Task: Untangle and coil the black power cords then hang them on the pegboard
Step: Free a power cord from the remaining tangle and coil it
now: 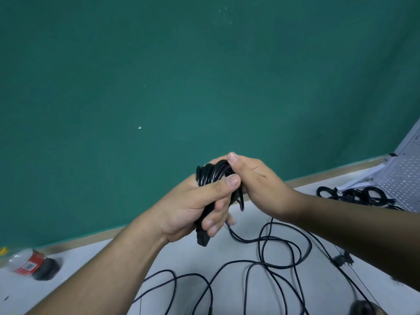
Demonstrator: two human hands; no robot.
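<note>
Over the worktop (91,280), left hand (195,208) and right hand (256,185) meet, gripping the coil (211,173); its tail (272,253), looped near the front edge, may snag and loosen turns.

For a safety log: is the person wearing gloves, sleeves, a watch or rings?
None show. The left hand and right hand are bare, without gloves or visible rings, nails short and unpainted. The left forearm and right forearm are bare to the frame's edge: no sleeve, watch or band in view.
</note>
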